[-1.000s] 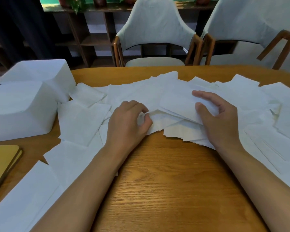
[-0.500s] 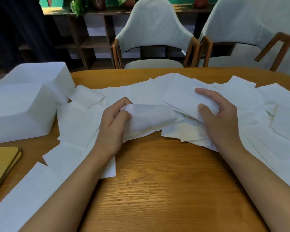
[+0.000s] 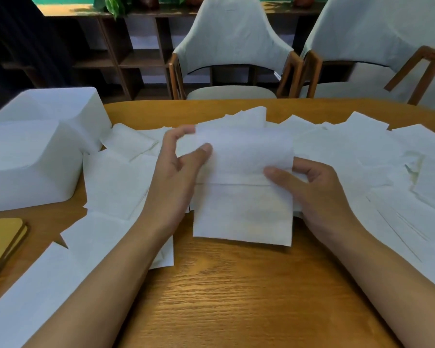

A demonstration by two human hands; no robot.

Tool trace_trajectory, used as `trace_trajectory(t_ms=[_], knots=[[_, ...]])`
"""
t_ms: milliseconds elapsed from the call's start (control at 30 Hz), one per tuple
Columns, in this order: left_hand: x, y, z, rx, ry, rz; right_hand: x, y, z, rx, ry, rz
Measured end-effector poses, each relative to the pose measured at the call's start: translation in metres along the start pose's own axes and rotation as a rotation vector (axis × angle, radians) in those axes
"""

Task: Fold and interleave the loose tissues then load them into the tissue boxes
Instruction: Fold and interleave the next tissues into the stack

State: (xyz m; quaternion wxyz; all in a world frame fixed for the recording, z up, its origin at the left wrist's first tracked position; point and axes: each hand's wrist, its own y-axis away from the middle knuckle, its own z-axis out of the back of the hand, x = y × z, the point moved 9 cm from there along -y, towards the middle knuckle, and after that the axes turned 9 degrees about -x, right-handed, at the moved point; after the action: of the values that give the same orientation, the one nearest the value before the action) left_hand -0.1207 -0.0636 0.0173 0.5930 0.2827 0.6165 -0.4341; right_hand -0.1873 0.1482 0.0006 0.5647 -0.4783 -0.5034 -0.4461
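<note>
A white tissue hangs in front of me above the wooden table, with a horizontal crease across its middle. My left hand pinches its upper left edge between thumb and fingers. My right hand pinches its right side at the crease. Several loose tissues lie spread over the table behind and to both sides. Two white tissue boxes stand at the left, one nearer and one behind it.
A yellow-brown flat board lies at the left front edge. Two cushioned chairs stand behind the table, with dark shelving beyond. Bare wood shows in front of me between my forearms.
My left hand lifted a tissue out of the pile and my right hand left the pile to take its other side. The tissue now hangs spread between both hands.
</note>
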Motion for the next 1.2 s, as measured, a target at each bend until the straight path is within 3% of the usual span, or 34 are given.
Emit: trace_trajectory(t_ms=[100,167,267,467,667,767,833,900,1033,1200], knots=[[-0.012,0.008,-0.017,0.26,-0.099,-0.16,-0.012,-0.005,0.01,-0.06,-0.07,-0.153],[-0.009,0.011,-0.024,0.34,-0.271,-0.238,-0.016,-0.006,0.013,-0.077,-0.081,-0.189],[0.001,0.008,-0.022,0.284,-0.358,-0.23,-0.013,-0.007,0.013,-0.08,-0.068,-0.169],[0.0,0.002,-0.01,0.098,-0.296,-0.24,-0.013,-0.007,0.009,-0.074,0.003,-0.138],[-0.012,0.001,-0.005,0.015,-0.302,-0.332,-0.012,-0.007,0.009,-0.067,0.026,-0.112],[-0.027,0.003,-0.004,0.019,-0.296,-0.441,-0.002,-0.01,0.019,-0.147,0.181,0.021],[-0.03,0.005,-0.006,0.091,-0.182,-0.397,0.011,-0.011,0.021,-0.164,0.293,0.151],[-0.026,0.006,-0.007,0.126,-0.074,-0.271,0.017,-0.009,0.01,-0.066,0.307,0.219],[-0.013,0.003,-0.007,0.058,-0.085,-0.168,-0.001,0.003,-0.017,0.247,-0.021,0.013],[-0.001,0.001,-0.006,0.022,-0.115,-0.123,0.007,0.009,-0.017,0.127,0.168,0.117]])
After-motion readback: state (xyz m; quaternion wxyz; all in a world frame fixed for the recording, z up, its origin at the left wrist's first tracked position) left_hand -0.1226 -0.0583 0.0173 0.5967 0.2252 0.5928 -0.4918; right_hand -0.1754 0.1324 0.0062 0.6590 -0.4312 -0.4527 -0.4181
